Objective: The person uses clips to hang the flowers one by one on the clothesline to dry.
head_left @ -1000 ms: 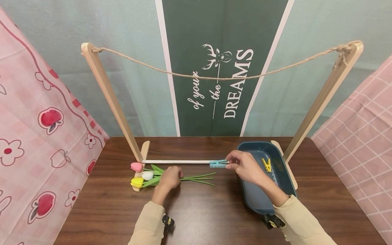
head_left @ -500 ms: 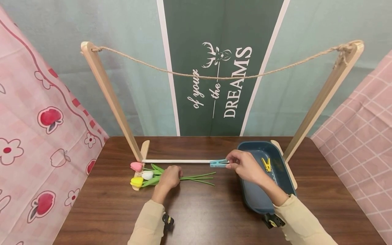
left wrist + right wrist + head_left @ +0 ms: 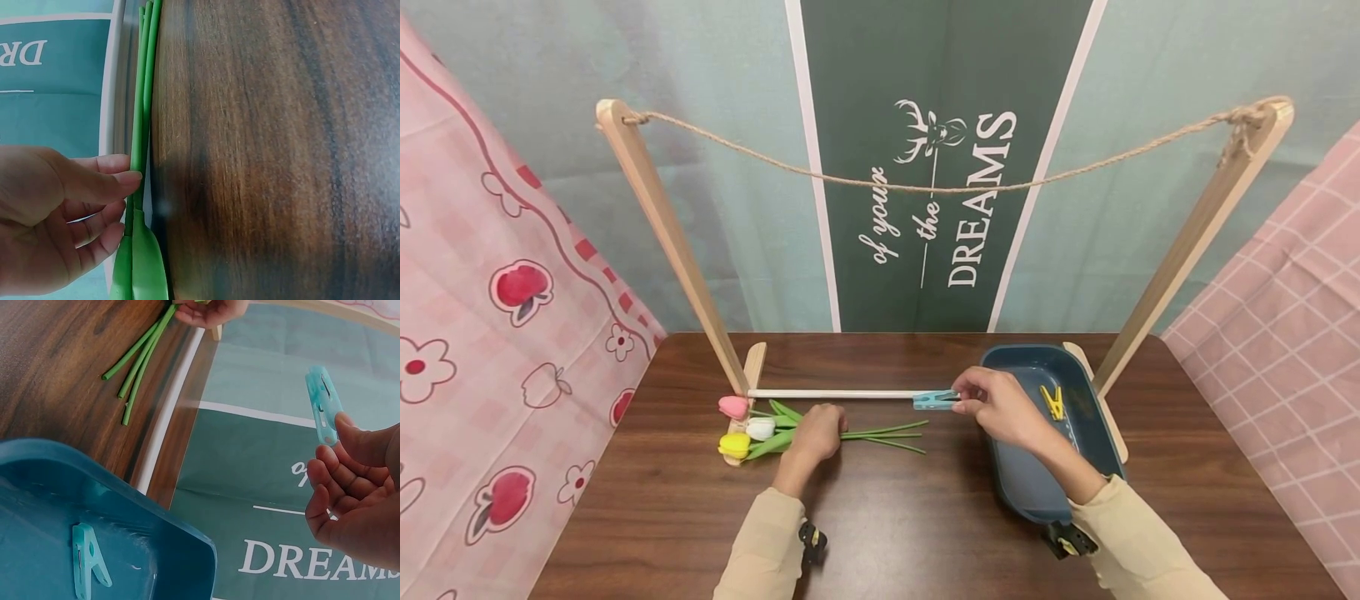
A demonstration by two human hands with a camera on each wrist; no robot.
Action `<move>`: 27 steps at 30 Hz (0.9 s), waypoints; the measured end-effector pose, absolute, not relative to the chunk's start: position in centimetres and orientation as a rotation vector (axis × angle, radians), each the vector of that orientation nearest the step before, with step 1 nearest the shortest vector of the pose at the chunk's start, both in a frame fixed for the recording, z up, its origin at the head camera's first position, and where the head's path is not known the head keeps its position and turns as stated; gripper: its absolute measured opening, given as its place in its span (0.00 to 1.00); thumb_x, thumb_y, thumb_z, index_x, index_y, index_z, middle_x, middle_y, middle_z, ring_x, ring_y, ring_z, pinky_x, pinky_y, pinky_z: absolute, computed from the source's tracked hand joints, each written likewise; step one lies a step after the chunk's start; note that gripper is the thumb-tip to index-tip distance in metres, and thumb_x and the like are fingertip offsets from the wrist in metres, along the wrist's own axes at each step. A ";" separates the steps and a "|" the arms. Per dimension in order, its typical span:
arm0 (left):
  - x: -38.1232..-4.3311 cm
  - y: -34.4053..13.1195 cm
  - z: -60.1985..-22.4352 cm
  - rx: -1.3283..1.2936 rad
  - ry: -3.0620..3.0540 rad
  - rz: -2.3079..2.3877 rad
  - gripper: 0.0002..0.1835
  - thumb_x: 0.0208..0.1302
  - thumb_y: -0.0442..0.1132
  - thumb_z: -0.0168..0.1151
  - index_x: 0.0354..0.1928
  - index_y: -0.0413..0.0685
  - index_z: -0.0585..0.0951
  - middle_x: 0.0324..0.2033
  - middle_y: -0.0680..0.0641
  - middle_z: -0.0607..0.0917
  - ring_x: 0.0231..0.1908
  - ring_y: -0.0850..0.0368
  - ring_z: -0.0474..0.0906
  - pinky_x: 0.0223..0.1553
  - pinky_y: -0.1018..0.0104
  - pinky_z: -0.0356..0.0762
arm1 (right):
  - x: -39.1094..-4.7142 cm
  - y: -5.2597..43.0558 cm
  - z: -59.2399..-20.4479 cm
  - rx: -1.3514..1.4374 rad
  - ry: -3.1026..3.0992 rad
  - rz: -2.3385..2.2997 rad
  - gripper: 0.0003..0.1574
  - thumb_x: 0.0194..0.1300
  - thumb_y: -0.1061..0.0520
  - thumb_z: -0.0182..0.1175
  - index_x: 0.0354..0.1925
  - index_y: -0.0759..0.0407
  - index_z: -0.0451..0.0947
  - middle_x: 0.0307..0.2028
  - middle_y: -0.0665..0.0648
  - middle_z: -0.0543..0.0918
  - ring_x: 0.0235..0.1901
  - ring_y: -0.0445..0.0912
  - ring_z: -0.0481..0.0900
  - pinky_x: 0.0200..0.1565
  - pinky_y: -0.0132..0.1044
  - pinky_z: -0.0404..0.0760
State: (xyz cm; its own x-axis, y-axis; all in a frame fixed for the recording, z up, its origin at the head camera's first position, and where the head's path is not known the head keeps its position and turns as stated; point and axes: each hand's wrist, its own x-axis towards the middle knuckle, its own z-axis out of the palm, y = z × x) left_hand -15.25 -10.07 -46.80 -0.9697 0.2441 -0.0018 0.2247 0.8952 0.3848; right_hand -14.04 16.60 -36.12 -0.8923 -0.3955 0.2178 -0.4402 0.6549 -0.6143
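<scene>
My left hand (image 3: 817,433) pinches the green stems of three artificial tulips between thumb and fingers, as the left wrist view shows. Their pink (image 3: 733,407), white (image 3: 761,428) and yellow (image 3: 734,446) heads point left, with the stem ends (image 3: 895,435) spread to the right. A light blue clothespin (image 3: 934,400) is pinched at one end by my right hand (image 3: 997,406); its other end points left and looks closed. In the right wrist view the clothespin (image 3: 323,405) stands up from the thumb and fingertips, above the table.
A dark blue tray (image 3: 1026,492) under my right forearm holds a yellow clothespin (image 3: 1052,403) and a light blue clothespin (image 3: 87,562). Behind my hands, a wooden frame (image 3: 670,242) carries a sagging rope (image 3: 925,190) on top and a white rod (image 3: 835,394) low down.
Both hands keep their places, the left on the tulip stems and the right with the clothespin. Only the head view has shifted very slightly.
</scene>
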 end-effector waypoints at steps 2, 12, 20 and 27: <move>-15.3 -10.1 -46.8 0.378 3.013 0.597 0.10 0.42 0.22 0.57 0.20 0.46 0.76 0.21 0.49 0.76 0.25 0.53 0.74 0.25 0.63 0.71 | -14.1 16.6 -36.1 0.707 -2.803 1.068 0.08 0.49 0.68 0.66 0.29 0.62 0.77 0.21 0.48 0.71 0.22 0.41 0.67 0.25 0.34 0.68; -15.3 -10.1 -46.7 0.366 3.013 0.570 0.10 0.42 0.22 0.58 0.20 0.47 0.77 0.22 0.49 0.77 0.25 0.52 0.75 0.25 0.62 0.72 | -14.1 16.8 -36.2 0.712 -2.798 1.061 0.08 0.49 0.68 0.67 0.29 0.62 0.77 0.21 0.47 0.71 0.22 0.41 0.67 0.26 0.34 0.68; -15.1 -10.0 -46.8 0.363 3.037 0.579 0.12 0.40 0.21 0.55 0.19 0.47 0.75 0.21 0.50 0.74 0.24 0.53 0.73 0.23 0.63 0.70 | -14.1 16.9 -36.1 0.714 -2.788 1.058 0.08 0.48 0.67 0.67 0.28 0.62 0.77 0.21 0.46 0.71 0.22 0.40 0.67 0.25 0.34 0.68; -15.2 -9.8 -46.7 0.363 3.038 0.503 0.13 0.42 0.21 0.55 0.16 0.48 0.72 0.19 0.49 0.72 0.22 0.54 0.71 0.20 0.65 0.68 | -14.1 16.9 -36.1 0.695 -2.811 1.058 0.08 0.49 0.67 0.67 0.29 0.62 0.77 0.21 0.47 0.71 0.22 0.40 0.67 0.25 0.34 0.68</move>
